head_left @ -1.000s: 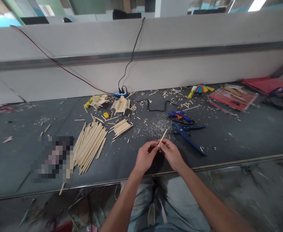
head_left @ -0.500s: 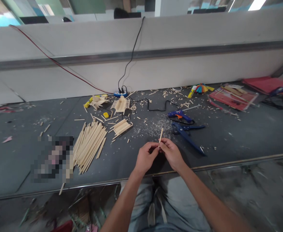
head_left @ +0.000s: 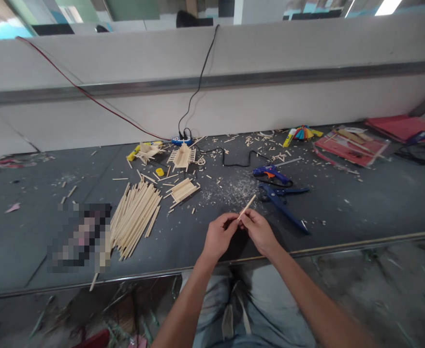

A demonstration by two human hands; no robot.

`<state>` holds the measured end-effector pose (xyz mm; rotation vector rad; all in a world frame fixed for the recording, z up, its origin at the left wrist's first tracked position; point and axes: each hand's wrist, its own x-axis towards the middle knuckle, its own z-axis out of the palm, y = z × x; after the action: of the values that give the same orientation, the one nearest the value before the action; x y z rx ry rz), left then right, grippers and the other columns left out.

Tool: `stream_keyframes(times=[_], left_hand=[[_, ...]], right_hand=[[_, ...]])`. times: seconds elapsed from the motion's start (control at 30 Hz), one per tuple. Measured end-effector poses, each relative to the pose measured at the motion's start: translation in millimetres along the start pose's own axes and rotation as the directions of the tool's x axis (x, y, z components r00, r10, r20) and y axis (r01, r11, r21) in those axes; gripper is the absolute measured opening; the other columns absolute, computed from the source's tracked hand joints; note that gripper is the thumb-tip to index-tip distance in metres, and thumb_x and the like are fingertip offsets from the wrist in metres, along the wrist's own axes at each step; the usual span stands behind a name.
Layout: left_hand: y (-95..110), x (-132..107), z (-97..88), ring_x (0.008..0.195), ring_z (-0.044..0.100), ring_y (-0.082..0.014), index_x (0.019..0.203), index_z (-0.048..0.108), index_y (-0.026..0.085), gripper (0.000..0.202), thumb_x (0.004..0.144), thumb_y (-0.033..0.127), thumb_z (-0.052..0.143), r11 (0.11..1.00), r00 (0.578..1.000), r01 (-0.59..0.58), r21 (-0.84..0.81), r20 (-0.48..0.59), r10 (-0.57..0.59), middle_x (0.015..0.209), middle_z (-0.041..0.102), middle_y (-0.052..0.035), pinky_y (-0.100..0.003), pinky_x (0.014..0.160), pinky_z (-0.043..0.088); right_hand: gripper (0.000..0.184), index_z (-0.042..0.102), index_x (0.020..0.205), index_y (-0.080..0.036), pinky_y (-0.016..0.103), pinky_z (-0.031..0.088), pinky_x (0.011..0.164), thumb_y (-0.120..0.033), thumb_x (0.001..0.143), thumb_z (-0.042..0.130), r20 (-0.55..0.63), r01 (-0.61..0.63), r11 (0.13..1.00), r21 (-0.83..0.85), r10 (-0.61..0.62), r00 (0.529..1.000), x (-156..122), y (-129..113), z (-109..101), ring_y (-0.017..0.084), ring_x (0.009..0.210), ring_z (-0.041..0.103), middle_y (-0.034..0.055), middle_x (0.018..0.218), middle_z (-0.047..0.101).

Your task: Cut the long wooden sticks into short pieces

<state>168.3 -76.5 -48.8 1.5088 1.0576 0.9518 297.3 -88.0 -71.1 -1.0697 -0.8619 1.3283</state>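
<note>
A short wooden stick (head_left: pixel 247 206) slants up and to the right out of my pinched fingertips. My left hand (head_left: pixel 219 238) is closed at the stick's lower end, its thumb and forefinger meeting there. Against it, my right hand (head_left: pixel 260 234) also grips the stick between thumb and fingers. The fingers hide the stick's lower end. Just right of my hands lies a blue cutter (head_left: pixel 283 208) with spread handles. Behind the cutter is a blue hot glue gun (head_left: pixel 271 174) with an orange trigger.
A pile of wooden sticks (head_left: pixel 136 220) lies on the left of the dark table (head_left: pixel 194 241). Small stick-built models, a flat stick panel (head_left: pixel 182 191) and a yellow cap (head_left: pixel 159 172) sit behind. A blue power socket (head_left: pixel 182 141) stands by the partition. Red folders (head_left: pixel 403 129) lie far right.
The stick has tipped to the right in my fingers, from nearly upright to a clear slant. My hands stay in almost the same place.
</note>
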Motion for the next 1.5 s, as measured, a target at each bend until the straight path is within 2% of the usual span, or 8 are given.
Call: stream_keyframes(times=[0.27,0.4,0.57,0.83,1.07,1.37,1.5], left_hand=[[-1.2,-0.1,0.0,0.075,0.061,-0.0136,0.09,0.061,0.018,0.018,0.079,0.03,0.052,0.999,1.0,0.003,-0.035,0.013,-0.002,0.083,0.066,-0.0032,-0.024,0.072,0.047],[-3.2,0.3,0.5,0.07,0.061,-0.0131,0.085,0.061,0.017,0.018,0.078,0.032,0.055,1.0,0.999,0.02,-0.017,-0.039,-0.02,0.077,0.066,-0.0027,-0.023,0.068,0.047],[-3.9,0.6,1.0,0.068,0.059,-0.0122,0.081,0.063,0.017,0.017,0.077,0.032,0.055,0.997,0.996,0.01,0.081,-0.089,-0.003,0.074,0.066,-0.0013,-0.022,0.066,0.045],[-3.2,-0.6,0.3,0.075,0.059,-0.0125,0.083,0.063,0.018,0.014,0.078,0.028,0.055,0.993,0.997,-0.054,0.101,-0.054,0.06,0.081,0.065,-0.0021,-0.022,0.07,0.045],[-1.7,-0.3,-2.5,0.08,0.059,-0.0137,0.09,0.062,0.018,0.016,0.08,0.026,0.052,0.995,0.996,-0.08,0.053,0.035,0.078,0.087,0.064,-0.0039,-0.024,0.076,0.045],[-6.3,0.0,-3.7,0.083,0.06,-0.015,0.094,0.061,0.017,0.02,0.079,0.027,0.052,0.996,0.997,-0.073,0.049,0.014,0.072,0.09,0.066,-0.005,-0.026,0.077,0.046],[-4.6,0.0,-5.0,0.078,0.06,-0.0147,0.091,0.061,0.017,0.019,0.078,0.028,0.053,0.996,0.997,-0.073,0.047,0.018,0.072,0.085,0.066,-0.0034,-0.025,0.074,0.046]], right_hand=[[0.016,0.057,0.08,-0.021,0.025,0.034,0.059,-0.037,0.075,0.059,0.012,0.025,0.999,-0.029,-0.025,1.0,-1.2,0.3,-0.3,0.011,0.06,0.043,-0.0031,0.068,0.05],[0.019,0.057,0.079,-0.02,0.026,0.037,0.06,-0.038,0.075,0.06,0.023,0.013,0.999,-0.053,-0.012,1.0,-2.1,-1.7,1.3,0.012,0.061,0.046,-0.002,0.067,0.052],[0.028,0.058,0.084,-0.018,0.027,0.039,0.059,-0.041,0.069,0.064,-0.027,-0.044,0.998,-0.035,0.043,0.999,-1.8,-2.0,2.6,0.013,0.061,0.05,-0.0009,0.067,0.056],[0.027,0.059,0.083,-0.019,0.027,0.04,0.059,-0.04,0.068,0.066,-0.044,-0.044,0.998,0.035,0.046,0.998,0.4,-0.2,3.0,0.013,0.06,0.051,-0.001,0.066,0.058],[0.024,0.059,0.081,-0.019,0.026,0.04,0.056,-0.038,0.067,0.066,-0.061,-0.053,0.99,0.127,0.061,0.996,2.4,3.2,3.8,0.013,0.062,0.052,-0.0005,0.07,0.059],[0.025,0.059,0.082,-0.018,0.025,0.039,0.056,-0.038,0.069,0.065,-0.03,-0.043,0.991,0.129,0.048,0.998,2.2,1.9,4.7,0.013,0.061,0.053,0.0004,0.07,0.06],[0.024,0.057,0.078,-0.018,0.025,0.039,0.054,-0.039,0.069,0.063,-0.032,-0.027,0.99,0.142,0.032,0.999,2.6,2.1,6.0,0.013,0.06,0.052,-0.0001,0.066,0.058]])
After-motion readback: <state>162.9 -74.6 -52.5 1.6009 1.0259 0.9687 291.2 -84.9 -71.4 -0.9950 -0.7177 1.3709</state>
